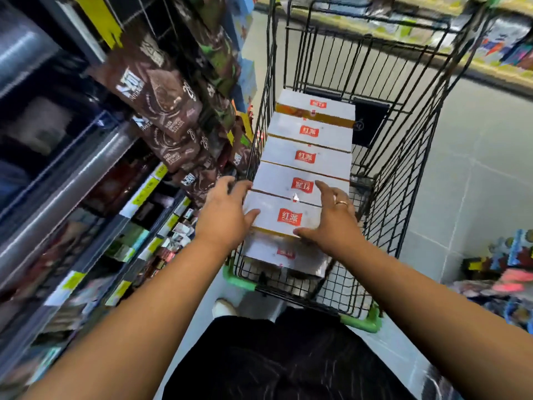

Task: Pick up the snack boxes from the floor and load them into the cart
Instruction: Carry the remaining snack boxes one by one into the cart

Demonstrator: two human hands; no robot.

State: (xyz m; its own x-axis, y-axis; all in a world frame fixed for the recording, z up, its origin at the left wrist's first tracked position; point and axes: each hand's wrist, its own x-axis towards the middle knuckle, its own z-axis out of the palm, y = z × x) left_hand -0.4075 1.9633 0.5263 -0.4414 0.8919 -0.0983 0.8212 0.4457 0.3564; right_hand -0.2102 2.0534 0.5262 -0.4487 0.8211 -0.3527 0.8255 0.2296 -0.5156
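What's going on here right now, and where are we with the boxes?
A person stands at the near end of a black wire cart in a shop aisle. The left hand and right hand are on either side of the nearest snack box. It sits at the near end of a row of white, red-labelled boxes along the cart's left side. A lower box lies beneath it.

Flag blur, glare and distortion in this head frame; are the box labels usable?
Head view: strong motion blur on the left shelves and the goods at lower right; the snack boxes in the cart are sharp, red logos legible; wide-angle bowing on the cart wires; glare streaks on the metal shelf rail; lighting even, no hard shadows.
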